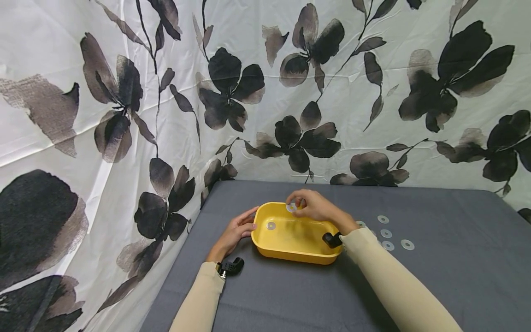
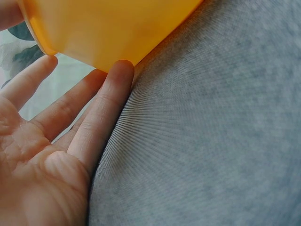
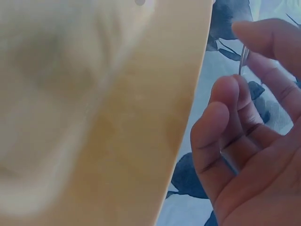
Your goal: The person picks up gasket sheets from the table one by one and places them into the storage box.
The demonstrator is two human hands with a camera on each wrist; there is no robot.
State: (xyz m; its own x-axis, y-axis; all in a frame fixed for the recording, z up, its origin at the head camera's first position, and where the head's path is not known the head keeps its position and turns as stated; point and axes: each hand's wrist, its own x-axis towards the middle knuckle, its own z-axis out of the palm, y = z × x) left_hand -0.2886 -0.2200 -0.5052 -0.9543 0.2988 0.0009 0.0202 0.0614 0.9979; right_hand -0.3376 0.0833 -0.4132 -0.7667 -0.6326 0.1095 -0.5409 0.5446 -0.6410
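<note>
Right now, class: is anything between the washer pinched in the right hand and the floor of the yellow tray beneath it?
Nothing visible. The right hand pinches the washer above the yellow tray; one washer inside the tray lies off to the left, beside the left hand at the wall.

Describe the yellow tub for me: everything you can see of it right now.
The yellow tub is a shallow, rounded-rectangle basin, glossy like plastic, standing upright on the grey cloth-covered table near its far left part. One clear washer lies inside by the left wall. The left hand rests straight fingers against its left outer wall. The right hand hangs over the far rim, pinching another washer. More washers lie on the cloth to its right.
</note>
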